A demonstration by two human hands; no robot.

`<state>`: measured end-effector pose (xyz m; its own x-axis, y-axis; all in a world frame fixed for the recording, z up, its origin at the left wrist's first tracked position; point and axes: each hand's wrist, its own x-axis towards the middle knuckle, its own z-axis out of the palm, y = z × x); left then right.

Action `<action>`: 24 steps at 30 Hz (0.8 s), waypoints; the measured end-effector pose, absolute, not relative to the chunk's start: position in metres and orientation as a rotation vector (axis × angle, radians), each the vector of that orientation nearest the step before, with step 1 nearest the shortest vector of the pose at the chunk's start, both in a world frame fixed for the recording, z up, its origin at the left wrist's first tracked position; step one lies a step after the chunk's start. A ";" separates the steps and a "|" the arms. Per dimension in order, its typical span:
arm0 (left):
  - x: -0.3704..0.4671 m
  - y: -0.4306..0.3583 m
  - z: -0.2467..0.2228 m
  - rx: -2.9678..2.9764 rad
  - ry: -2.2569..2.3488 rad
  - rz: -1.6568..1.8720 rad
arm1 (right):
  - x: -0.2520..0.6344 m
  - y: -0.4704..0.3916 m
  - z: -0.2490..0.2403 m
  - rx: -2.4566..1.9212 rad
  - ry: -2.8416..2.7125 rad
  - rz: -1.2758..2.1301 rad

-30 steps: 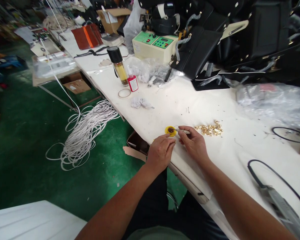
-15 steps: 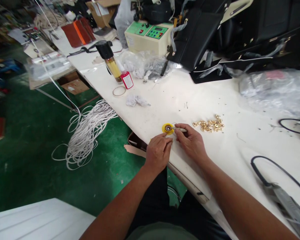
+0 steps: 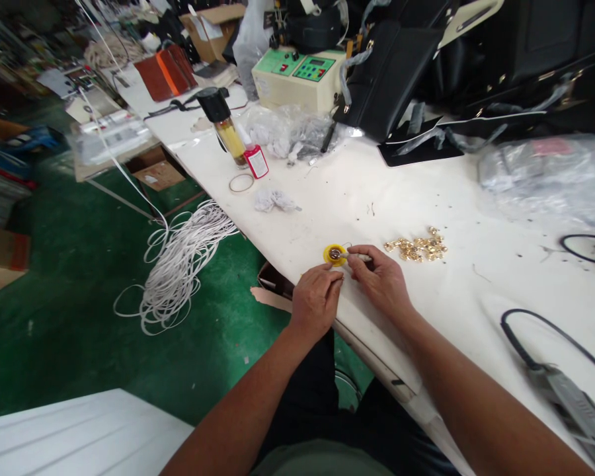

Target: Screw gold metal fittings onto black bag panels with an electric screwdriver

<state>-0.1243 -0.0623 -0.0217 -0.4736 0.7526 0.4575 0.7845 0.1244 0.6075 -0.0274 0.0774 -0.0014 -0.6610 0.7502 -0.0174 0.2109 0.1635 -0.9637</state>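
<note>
A small round yellow dish (image 3: 328, 260) with something dark and shiny in its middle rests near the table's front edge. My right hand (image 3: 383, 283) is closed round a thin, pale pen-like tool (image 3: 361, 256), its tip at the dish's right side. Just below the dish, my left hand (image 3: 317, 301) has its fingers pinched together, one fingertip touching or nearly touching the rim. Whatever it pinches is too small to name. To the right of both hands lies a pile of small gold metal fittings (image 3: 416, 247).
Beyond the hands stand a red-labelled bottle (image 3: 256, 162), a drink flask (image 3: 229, 135) and a green-and-cream control box (image 3: 297, 82). Black bags (image 3: 391, 73) and plastic wrap (image 3: 550, 175) fill the back right. A corded grey tool (image 3: 570, 403) lies at right; white cord (image 3: 183, 258) heaps on the floor.
The view has shifted slightly, so the scene sits a little further right. Both hands keep nearly the same pose at the yellow dish, with the tool's tip still beside it.
</note>
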 end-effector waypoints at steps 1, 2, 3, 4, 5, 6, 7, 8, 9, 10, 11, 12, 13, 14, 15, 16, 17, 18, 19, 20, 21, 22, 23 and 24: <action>-0.124 -0.062 -0.022 -1.588 -2.328 -1.303 | -0.027 0.078 -0.002 -0.909 -1.976 1.514; -0.125 -0.062 -0.021 -1.586 -2.329 -1.306 | -0.027 0.078 -0.002 -0.907 -1.983 1.510; -0.125 -0.062 -0.021 -1.583 -2.332 -1.308 | -0.027 0.078 -0.002 -0.902 -1.994 1.508; -0.125 -0.062 -0.021 -1.581 -2.335 -1.308 | -0.026 0.078 -0.002 -0.901 -1.996 1.511; -0.125 -0.062 -0.021 -1.578 -2.338 -1.312 | -0.026 0.078 -0.002 -0.905 -1.980 1.523; -0.125 -0.062 -0.021 -1.573 -2.341 -1.319 | -0.025 0.078 -0.001 -0.917 -1.946 1.546; -0.125 -0.062 -0.021 -1.566 -2.345 -1.331 | -0.025 0.078 0.001 -0.931 -1.899 1.573; -0.125 -0.062 -0.020 -1.559 -2.349 -1.351 | -0.024 0.078 0.003 -0.944 -1.851 1.600; -0.125 -0.062 -0.020 -1.547 -2.357 -1.381 | -0.024 0.078 0.005 -0.955 -1.809 1.625; -0.124 -0.063 -0.019 -1.525 -2.370 -1.419 | -0.023 0.078 0.007 -0.961 -1.776 1.645; -0.124 -0.063 -0.018 -1.491 -2.390 -1.461 | -0.023 0.079 0.009 -0.962 -1.755 1.658; -0.124 -0.063 -0.016 -1.446 -2.417 -1.504 | -0.022 0.079 0.011 -0.960 -1.740 1.664; -0.124 -0.063 -0.015 -1.391 -2.448 -1.548 | -0.022 0.080 0.012 -0.954 -1.729 1.669; -0.125 -0.063 -0.013 -1.331 -2.484 -1.587 | -0.021 0.081 0.012 -0.942 -1.716 1.673; -0.125 -0.063 -0.012 -1.271 -2.522 -1.621 | -0.020 0.082 0.012 -0.925 -1.703 1.677; -0.125 -0.063 -0.010 -1.215 -2.559 -1.649 | -0.019 0.083 0.012 -0.903 -1.687 1.684; -0.126 -0.063 -0.009 -1.161 -2.593 -1.673 | -0.019 0.084 0.011 -0.882 -1.667 1.695; -0.127 -0.062 -0.008 -1.113 -2.624 -1.693 | -0.018 0.085 0.010 -0.860 -1.642 1.708; -0.128 -0.062 -0.007 -1.072 -2.650 -1.711 | -0.018 0.085 0.009 -0.838 -1.612 1.724; -0.129 -0.062 -0.007 -1.042 -2.671 -1.728 | -0.018 0.085 0.008 -0.815 -1.581 1.744; -0.129 -0.062 -0.007 -1.025 -2.682 -1.748 | -0.018 0.084 0.007 -0.793 -1.549 1.767; -0.130 -0.062 -0.008 -1.017 -2.686 -1.769 | -0.018 0.084 0.006 -0.774 -1.521 1.789; -0.130 -0.062 -0.008 -1.017 -2.685 -1.786 | -0.019 0.083 0.005 -0.759 -1.498 1.808; -0.131 -0.062 -0.009 -1.022 -2.682 -1.797 | -0.019 0.082 0.004 -0.751 -1.483 1.824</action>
